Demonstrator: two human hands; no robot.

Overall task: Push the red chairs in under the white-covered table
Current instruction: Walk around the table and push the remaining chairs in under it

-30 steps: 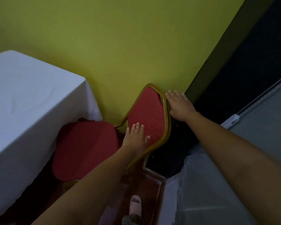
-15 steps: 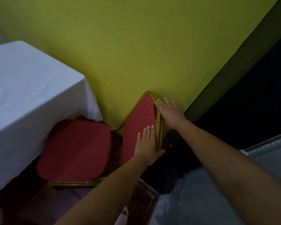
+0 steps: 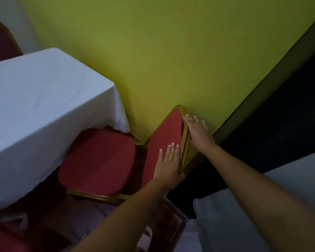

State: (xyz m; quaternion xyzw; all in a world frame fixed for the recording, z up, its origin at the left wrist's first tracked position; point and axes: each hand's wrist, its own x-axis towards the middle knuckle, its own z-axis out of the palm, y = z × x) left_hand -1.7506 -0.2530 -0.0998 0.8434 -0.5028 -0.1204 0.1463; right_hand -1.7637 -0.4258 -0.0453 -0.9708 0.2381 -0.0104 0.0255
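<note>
Your 2 hands are both on the backrest of the red chair [image 3: 102, 160] that stands at the corner of the table [image 3: 35, 106]. Your left hand [image 3: 168, 161] lies flat on the padded front of the backrest, fingers straight and close together, pointing up toward the top of the back; the thumb side sits at the gold frame, and the hand is spread flat rather than wrapped around anything. Your right hand [image 3: 198, 132] is laid over the outer side of the gold frame, fingers extended and slightly fanned, the palm pressed against the rail near the top corner; it holds nothing closed in a fist.

The chair's seat faces the table. Its front edge is tucked a little way under the hanging white cloth, while most of the red cushion shows in the open beside the table's corner. The backrest stands close against the yellow wall [image 3: 171, 51], its top corner touching or nearly touching it; you cannot tell which.

A 2nd red chair [image 3: 0, 42] shows its back beyond the far side of the table at the upper left, and part of a 3rd red seat [image 3: 2, 239] sits at the lower left edge.
</note>
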